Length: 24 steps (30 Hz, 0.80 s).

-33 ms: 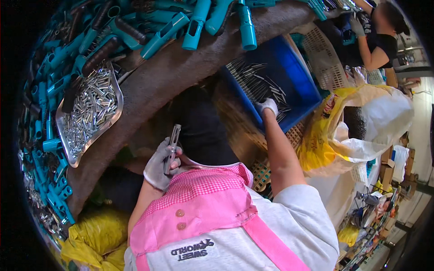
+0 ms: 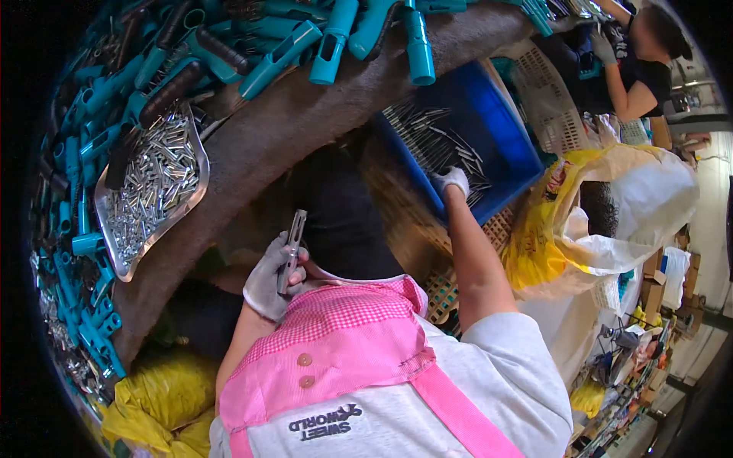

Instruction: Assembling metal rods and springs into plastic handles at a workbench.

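1. The left hand (image 2: 269,281), in a pale grey glove, is curled around a slim metal piece (image 2: 291,248) that stands nearly upright, its top end poking above the fingers. The hand sits close to the chest, just above the pink checked apron (image 2: 336,343).
2. The right hand (image 2: 450,181), also gloved, reaches forward and down into the blue plastic crate (image 2: 504,130). Its fingers are bent onto the heap of thin dark metal rods (image 2: 427,137) lying in the crate; whether they pinch one rod or only rest on the heap I cannot tell, as the glove hides the fingertips.
3. The crate stands to the right of the curved brown-topped workbench (image 2: 305,114), with a pale lattice basket (image 2: 550,107) just beyond it.
4. On the bench, to the left, a shiny steel tray (image 2: 195,191) holds many small silver sleeves (image 2: 153,191).
5. Teal plastic handles (image 2: 328,46) lie in piles along the far edge and the left side of the bench.
6. A yellow and white sack (image 2: 611,214) sits to the right of the crate, and a yellow bag (image 2: 153,404) lies low on the left.
7. Another person (image 2: 641,61) in a dark top works at the upper right, well apart.
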Each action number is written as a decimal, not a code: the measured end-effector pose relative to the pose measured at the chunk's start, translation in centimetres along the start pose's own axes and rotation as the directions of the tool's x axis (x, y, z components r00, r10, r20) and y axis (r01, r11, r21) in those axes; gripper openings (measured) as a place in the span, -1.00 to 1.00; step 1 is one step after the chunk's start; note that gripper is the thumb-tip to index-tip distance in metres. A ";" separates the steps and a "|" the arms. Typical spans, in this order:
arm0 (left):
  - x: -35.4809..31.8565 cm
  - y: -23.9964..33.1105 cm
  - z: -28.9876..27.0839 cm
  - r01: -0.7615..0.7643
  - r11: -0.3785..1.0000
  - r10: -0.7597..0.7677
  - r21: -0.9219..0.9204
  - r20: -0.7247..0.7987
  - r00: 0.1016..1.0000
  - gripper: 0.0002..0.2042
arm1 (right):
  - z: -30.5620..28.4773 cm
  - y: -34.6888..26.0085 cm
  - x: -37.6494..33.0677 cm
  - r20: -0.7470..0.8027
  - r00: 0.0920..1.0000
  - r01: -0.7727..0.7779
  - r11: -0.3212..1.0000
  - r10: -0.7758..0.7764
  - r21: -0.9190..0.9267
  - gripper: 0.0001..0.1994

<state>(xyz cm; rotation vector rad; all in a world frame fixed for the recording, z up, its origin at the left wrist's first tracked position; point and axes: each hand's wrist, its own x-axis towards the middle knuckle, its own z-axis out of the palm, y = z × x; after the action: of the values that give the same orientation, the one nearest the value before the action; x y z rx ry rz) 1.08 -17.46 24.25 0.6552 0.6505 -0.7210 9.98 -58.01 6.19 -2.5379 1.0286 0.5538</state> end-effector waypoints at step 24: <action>-10.4 3.3 -2.1 -0.146 0.975 0.094 0.169 0.281 0.955 -0.63 | -17.0 -16.4 -23.8 0.132 0.142 0.749 0.194 -0.981 0.633 -0.85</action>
<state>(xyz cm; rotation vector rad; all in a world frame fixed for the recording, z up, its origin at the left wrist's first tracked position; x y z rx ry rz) -3.08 -10.11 31.50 0.7473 0.2888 -0.7475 9.83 -40.71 34.92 -1.8482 -0.6586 0.4782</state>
